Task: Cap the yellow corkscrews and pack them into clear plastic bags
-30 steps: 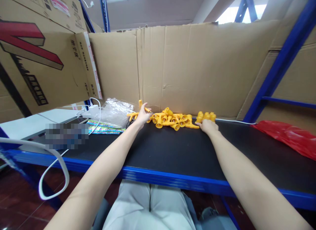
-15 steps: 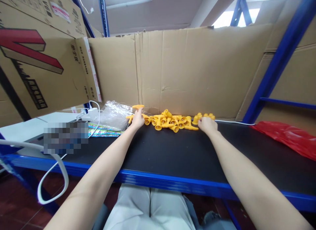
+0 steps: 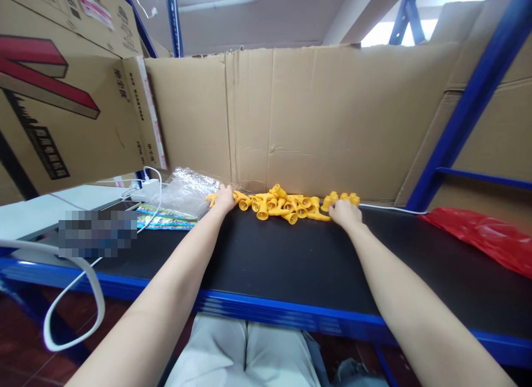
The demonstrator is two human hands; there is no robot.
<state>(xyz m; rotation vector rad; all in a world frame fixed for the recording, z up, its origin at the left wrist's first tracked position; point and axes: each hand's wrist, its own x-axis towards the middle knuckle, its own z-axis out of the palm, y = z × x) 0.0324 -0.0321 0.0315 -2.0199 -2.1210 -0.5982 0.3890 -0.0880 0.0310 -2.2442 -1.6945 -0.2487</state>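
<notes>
A row of yellow plastic pieces (image 3: 277, 205), each with a cup-shaped end and a narrow stem, lies heaped along the back of the black tabletop (image 3: 274, 259). At the left end of the heap my left hand (image 3: 225, 197) is down among the pieces, its fingers closed. Yellow tips show on either side of it, and what is inside the grip is hidden. My right hand (image 3: 346, 214) is curled at the right end, with a small group of upright yellow pieces (image 3: 332, 198) just behind it. Its fingertips face away from me, so any held piece is out of sight.
A clear plastic bag (image 3: 183, 190) lies left of the heap over a colourful packet (image 3: 164, 218). White cables (image 3: 160, 201) run beside them. Red plastic (image 3: 477, 232) lies at the right. A cardboard sheet (image 3: 311, 121) walls off the back, and a blue rail (image 3: 291, 315) edges the front.
My left hand has lowered, and the yellow piece that stuck up above it no longer shows there. The right hand stays by the right-hand group. The view has shifted slightly.
</notes>
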